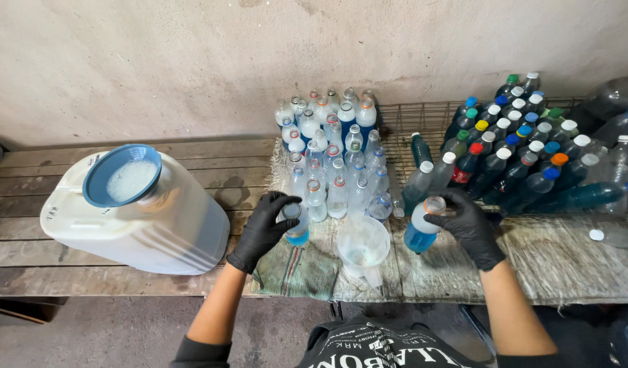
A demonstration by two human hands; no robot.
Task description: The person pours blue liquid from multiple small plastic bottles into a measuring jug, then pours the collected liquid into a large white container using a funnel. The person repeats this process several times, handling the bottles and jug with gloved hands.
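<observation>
Black-gloved, the left hand [263,228] is closed around a small bottle [297,228] of blue liquid, kept upright on the sacking [293,272]. Another bottle [423,225], partly filled and uncapped, is gripped by the right hand [472,228] and tilted slightly. A clear funnel [363,247] lies between them, within reach. Capped bottles [334,153] are grouped behind.

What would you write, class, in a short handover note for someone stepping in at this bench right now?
Left hand: gloved, gripping a small bottle with blue liquid at the bottom.
Right hand: gloved, holding a second bottle, part full of blue liquid, uncapped.
A clear funnel lies between them on the bench; a white jug with a blue funnel sits left.
Done: capped bottles stand behind on the right.
Left: clear bottles in the middle look unfilled.
</observation>
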